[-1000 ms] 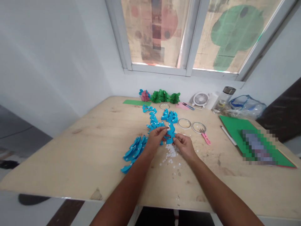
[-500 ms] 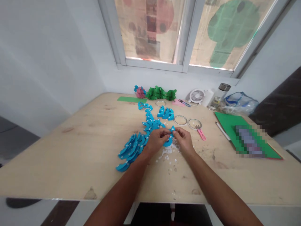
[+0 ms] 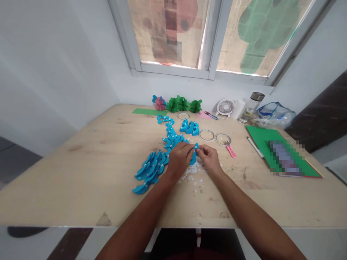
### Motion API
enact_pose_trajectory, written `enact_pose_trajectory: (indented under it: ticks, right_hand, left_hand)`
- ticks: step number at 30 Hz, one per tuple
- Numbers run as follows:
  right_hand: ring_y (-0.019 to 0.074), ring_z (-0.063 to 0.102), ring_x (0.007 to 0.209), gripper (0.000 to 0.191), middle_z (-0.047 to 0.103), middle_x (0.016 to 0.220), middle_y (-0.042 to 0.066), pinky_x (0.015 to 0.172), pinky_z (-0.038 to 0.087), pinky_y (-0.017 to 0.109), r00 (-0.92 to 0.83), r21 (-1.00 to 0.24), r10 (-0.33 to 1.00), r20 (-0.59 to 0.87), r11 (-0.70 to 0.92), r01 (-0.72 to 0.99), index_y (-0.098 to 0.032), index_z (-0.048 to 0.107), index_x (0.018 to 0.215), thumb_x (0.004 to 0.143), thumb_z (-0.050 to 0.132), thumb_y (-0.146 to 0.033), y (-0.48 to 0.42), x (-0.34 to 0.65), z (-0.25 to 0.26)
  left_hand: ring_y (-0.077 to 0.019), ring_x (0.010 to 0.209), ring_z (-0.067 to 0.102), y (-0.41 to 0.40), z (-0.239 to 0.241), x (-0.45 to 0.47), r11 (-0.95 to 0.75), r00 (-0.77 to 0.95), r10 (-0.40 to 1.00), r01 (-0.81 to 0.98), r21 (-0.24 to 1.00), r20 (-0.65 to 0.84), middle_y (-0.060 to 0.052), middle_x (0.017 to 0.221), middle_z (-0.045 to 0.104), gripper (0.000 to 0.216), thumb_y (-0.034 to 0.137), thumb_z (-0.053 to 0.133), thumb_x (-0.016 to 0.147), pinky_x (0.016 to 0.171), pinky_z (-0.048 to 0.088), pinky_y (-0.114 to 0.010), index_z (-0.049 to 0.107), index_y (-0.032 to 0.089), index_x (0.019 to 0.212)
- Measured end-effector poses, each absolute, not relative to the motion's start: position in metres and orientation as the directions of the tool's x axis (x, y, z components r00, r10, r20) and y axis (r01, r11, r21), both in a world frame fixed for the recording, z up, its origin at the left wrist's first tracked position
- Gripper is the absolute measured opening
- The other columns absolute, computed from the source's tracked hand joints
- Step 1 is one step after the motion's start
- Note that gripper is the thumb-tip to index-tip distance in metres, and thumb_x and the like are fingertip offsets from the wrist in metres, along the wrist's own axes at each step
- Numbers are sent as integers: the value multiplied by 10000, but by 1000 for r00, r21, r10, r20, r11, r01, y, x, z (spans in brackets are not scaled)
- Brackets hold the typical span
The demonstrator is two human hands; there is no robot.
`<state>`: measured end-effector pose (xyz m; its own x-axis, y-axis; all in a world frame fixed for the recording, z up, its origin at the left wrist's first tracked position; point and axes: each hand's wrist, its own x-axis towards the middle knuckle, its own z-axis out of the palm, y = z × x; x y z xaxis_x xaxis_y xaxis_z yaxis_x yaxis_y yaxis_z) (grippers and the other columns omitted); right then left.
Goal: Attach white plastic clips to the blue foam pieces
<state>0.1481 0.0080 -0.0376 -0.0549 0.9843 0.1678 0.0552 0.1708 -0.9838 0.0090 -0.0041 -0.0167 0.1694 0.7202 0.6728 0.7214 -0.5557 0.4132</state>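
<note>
Between my two hands is a curved blue paper cut-out (image 3: 193, 159) with small white squares on it. My left hand (image 3: 179, 159) grips it from the left, its back turned up and partly covering the piece. My right hand (image 3: 207, 157) pinches the upper right edge with thumb and forefinger. Several similar blue pieces lie in a stack (image 3: 150, 168) left of my left hand, and more form a pile (image 3: 173, 140) just beyond it. Tiny white paper bits (image 3: 193, 175) are scattered on the table beneath my hands.
Rolls of tape (image 3: 206, 135) and pink-handled snips (image 3: 230, 150) lie right of my hands. Green folded-paper figures (image 3: 177, 104), a small fan (image 3: 225, 107) and a glass bottle (image 3: 248, 108) stand at the back. Green sheets (image 3: 260, 144) and a white pen (image 3: 255, 147) lie at right.
My left hand has turned over the blue paper cut-out and now covers more of it. The right hand keeps its pinch. The whole view has shifted slightly.
</note>
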Motion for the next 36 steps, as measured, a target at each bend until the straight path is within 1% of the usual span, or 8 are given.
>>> enact_pose_trajectory:
  ticks: [3,8,14,18,22,29,33,36]
  right_hand:
    - [144,529,584,183,569,581,-2,531,404,241,-65,-970,979,191,198,142,-161,651,716,722,578,-328,8,149,-38]
    - [143,542,611,176,609,659,12,568,412,244,-80,-933,967,240,253,255,-162,631,695,743,539,-304,8,150,-38]
    - [140,539,601,191,634,700,17,561,399,237,-84,-874,950,301,310,376,-162,648,810,759,513,-287,3,149,-34]
    - [140,531,591,176,629,679,13,569,392,239,-96,-815,936,338,343,467,-168,645,805,764,501,-261,0,148,-32]
    - [144,535,606,163,623,679,19,589,391,241,-103,-756,924,369,363,544,-176,635,764,769,493,-255,0,148,-33]
    - [146,519,594,185,582,632,18,584,369,239,-141,-687,908,394,393,610,-183,600,685,785,463,-258,0,148,-32]
    - [146,508,585,190,564,612,14,578,361,241,-140,-681,909,393,390,620,-184,588,665,783,457,-255,-1,147,-31]
    - [150,512,592,184,568,618,15,584,366,246,-127,-700,914,385,379,606,-183,594,673,778,462,-258,-2,147,-31]
  left_hand:
    - [-189,852,607,-4,-17,8,-543,179,731,737,403,658,-68,831,678,195,199,462,847,766,472,-297,653,180,880]
    - [-184,827,606,-4,-18,8,-534,191,733,756,378,653,-68,801,677,215,212,445,858,757,465,-290,658,179,854]
    - [-185,802,607,-2,-19,8,-548,233,695,784,292,681,-69,777,676,244,205,420,868,752,459,-296,660,172,841]
    - [-185,766,606,-1,-21,8,-562,264,658,796,225,706,-69,747,672,247,198,422,872,739,451,-294,656,163,805]
    - [-186,748,601,0,-23,7,-558,295,664,807,194,687,-63,726,665,229,183,438,860,698,445,-290,643,169,759]
    - [-184,742,593,1,-23,6,-561,325,685,806,189,652,-61,720,657,244,174,422,864,694,441,-290,623,167,726]
    - [-188,757,590,1,-23,6,-559,326,692,807,192,644,-64,728,653,265,189,397,875,706,443,-297,620,166,733]
    - [-186,774,594,0,-22,7,-553,301,706,799,234,641,-63,742,654,253,194,401,870,728,446,-298,625,171,755]
